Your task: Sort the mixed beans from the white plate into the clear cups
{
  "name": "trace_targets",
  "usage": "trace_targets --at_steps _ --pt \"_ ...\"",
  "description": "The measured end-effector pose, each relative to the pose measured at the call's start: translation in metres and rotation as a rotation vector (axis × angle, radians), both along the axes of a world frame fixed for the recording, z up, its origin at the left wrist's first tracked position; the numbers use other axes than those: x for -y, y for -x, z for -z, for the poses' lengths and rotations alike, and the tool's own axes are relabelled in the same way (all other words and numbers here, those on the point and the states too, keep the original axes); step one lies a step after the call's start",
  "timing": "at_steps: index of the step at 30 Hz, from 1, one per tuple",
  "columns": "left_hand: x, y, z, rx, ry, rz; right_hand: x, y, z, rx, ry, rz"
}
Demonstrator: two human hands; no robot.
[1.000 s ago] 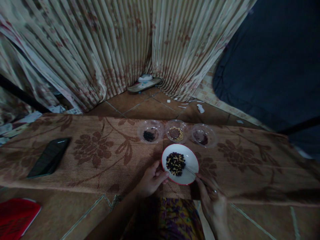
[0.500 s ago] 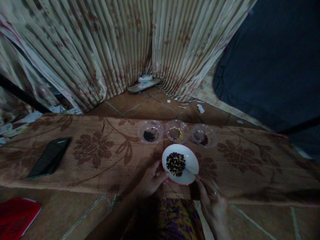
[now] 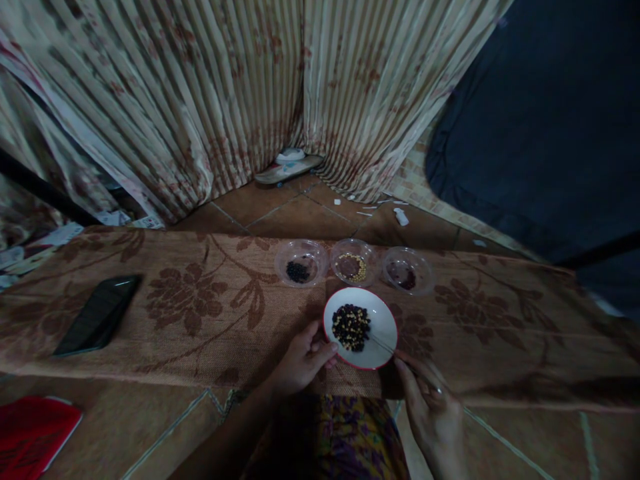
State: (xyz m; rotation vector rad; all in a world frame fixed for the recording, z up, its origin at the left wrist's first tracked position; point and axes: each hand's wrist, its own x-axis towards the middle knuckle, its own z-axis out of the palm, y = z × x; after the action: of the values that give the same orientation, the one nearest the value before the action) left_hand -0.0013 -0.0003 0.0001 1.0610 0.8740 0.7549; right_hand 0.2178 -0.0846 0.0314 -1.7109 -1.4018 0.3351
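Holding the near-left rim of a red-edged white bowl, the left hand has its thumb over the edge. The right hand has its fingers closed on a thin utensil that slants into the bowl, reaching a heap of dark and yellow beans. The bowl is on a brown floral cloth, just nearer the person than 3 clear containers in a row. A dark phone lies well apart, at left.

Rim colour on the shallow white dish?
Red rim on the shallow white dish; head view.
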Motion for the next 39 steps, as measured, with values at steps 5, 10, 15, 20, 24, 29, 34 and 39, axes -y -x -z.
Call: trace_targets --at_steps 5,10,15,20,24,29,34,39 --pt "0.000 0.001 -0.001 -0.002 -0.023 0.009 0.002 0.003 0.002 -0.055 0.050 0.033" --pt "0.000 0.001 -0.005 -0.017 -0.034 0.013 0.002 0.004 0.006 -0.073 0.069 0.053" --pt "0.000 0.001 -0.005 -0.015 -0.025 0.004 0.000 0.005 0.006 -0.061 0.048 0.074" --pt "0.000 0.000 0.001 0.006 -0.017 -0.001 0.000 0.004 0.008 -0.043 0.048 0.057" --pt "0.001 0.000 0.002 0.003 -0.019 0.001 0.001 0.003 0.009 -0.042 0.036 0.055" --pt "0.000 0.000 0.000 -0.003 -0.014 -0.001 0.002 0.003 0.004 -0.027 0.005 0.072" --pt "0.000 0.000 -0.002 -0.010 -0.020 0.008 -0.007 -0.012 -0.007 0.019 -0.071 0.134" --pt "0.000 0.001 0.001 -0.004 -0.023 -0.002 -0.050 -0.045 -0.023 0.011 -0.196 0.248"
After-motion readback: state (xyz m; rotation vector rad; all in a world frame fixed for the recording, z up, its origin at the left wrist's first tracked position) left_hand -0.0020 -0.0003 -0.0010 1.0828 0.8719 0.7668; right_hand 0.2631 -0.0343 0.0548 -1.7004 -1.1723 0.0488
